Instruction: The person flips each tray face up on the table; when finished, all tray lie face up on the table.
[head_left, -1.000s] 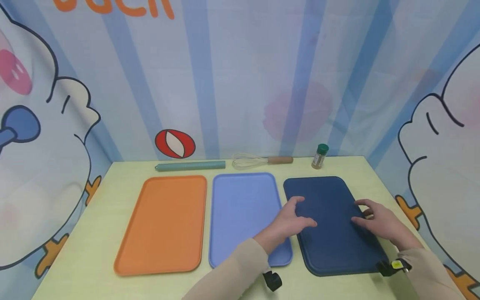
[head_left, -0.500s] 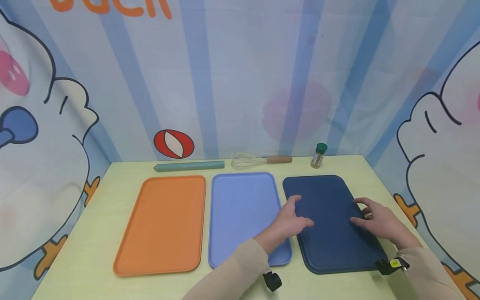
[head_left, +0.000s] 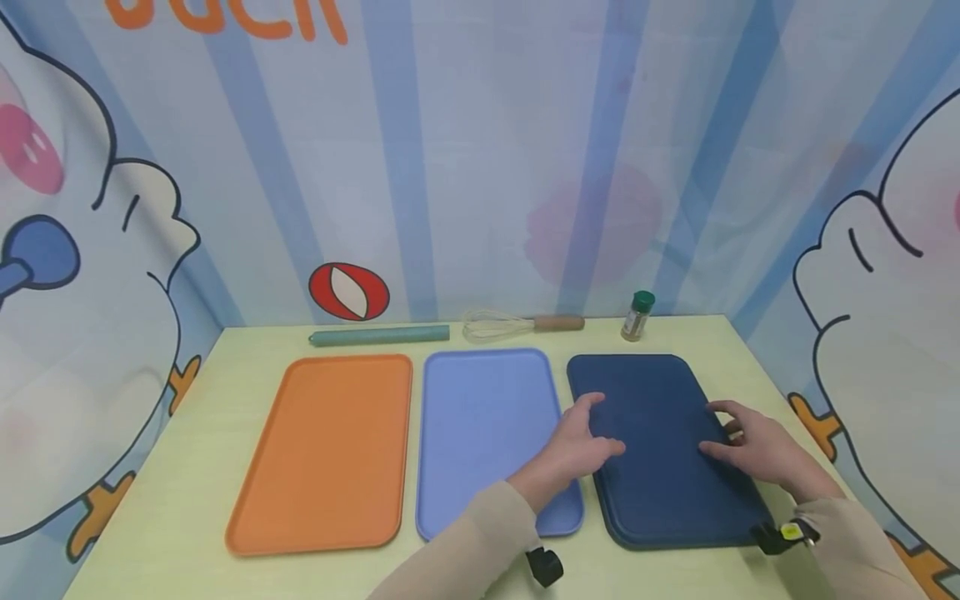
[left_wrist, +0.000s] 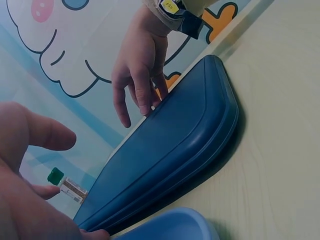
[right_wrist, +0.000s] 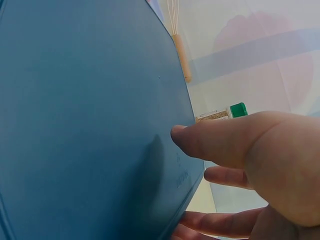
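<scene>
A dark blue tray [head_left: 660, 483] lies at the right of the table with a smooth face up; small raised lettering shows on it in the right wrist view. Its side shows a layered edge in the left wrist view. Over its left edge is my left hand [head_left: 573, 450], thumb and index finger spread apart above the surface. My right hand [head_left: 761, 442] stands at the opposite edge, fingertips by the rim, the thumb [right_wrist: 205, 140] held above the face. Whether the fingertips press on the rim I cannot tell. Neither hand is closed round anything.
A light blue tray [head_left: 480, 442] lies left of the dark one, partly under my left forearm, then an orange tray [head_left: 330, 450]. Along the back sit a green rolling-pin-like stick [head_left: 378, 336], a whisk [head_left: 558, 323] and a green-capped spice jar [head_left: 636, 321].
Both hands and all the trays keep their places. Only the head view shifts very slightly.
</scene>
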